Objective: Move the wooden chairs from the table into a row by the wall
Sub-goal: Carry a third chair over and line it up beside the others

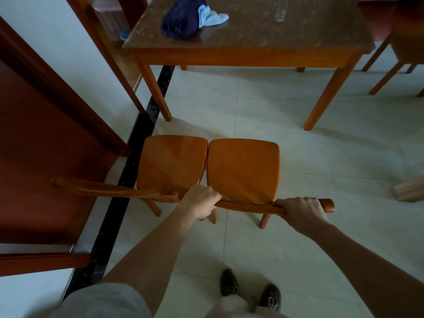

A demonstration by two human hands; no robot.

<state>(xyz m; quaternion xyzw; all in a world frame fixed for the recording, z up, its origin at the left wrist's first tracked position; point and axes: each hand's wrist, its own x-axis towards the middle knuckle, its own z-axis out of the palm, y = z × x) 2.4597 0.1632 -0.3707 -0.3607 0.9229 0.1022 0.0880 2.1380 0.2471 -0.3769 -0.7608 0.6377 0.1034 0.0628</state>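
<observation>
We see two wooden chairs side by side in the middle of the frame, their seats touching. The right chair has its top rail near us. Our left hand is wrapped around the left end of that rail, and our right hand grips the right end. The left chair sits next to a dark floor strip. The bench stands at the top with a blue cloth on it.

A dark blue cloth and a light blue cloth lie touching; brown shoes on pale tiles
</observation>
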